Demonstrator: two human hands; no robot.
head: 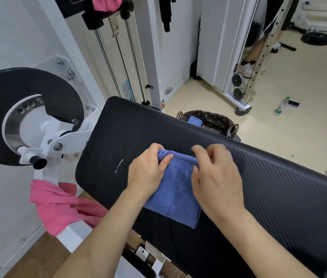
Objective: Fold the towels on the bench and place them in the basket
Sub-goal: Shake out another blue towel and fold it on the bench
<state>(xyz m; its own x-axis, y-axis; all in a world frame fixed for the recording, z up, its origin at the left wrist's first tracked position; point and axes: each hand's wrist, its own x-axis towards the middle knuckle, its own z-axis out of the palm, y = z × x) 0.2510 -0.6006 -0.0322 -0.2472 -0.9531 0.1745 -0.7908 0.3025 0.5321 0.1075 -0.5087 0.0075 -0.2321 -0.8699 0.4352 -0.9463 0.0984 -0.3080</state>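
Observation:
A blue towel [175,194], folded into a small rectangle, lies on the black padded bench [268,187]. My left hand [148,169] grips its far left corner, thumb on top and fingers curled round the edge. Over the towel's far right edge sits my right hand [216,175], motion-blurred, with its fingers bent down onto the cloth. Behind the bench stands a dark patterned basket [216,119] on the floor, with another folded blue towel [194,121] inside it.
A pink towel [58,205] hangs over the white frame left of the bench. A black weight disc [2,117] on a white machine is at the left. A plastic bottle [280,106] stands on the floor at the right, near a cable machine.

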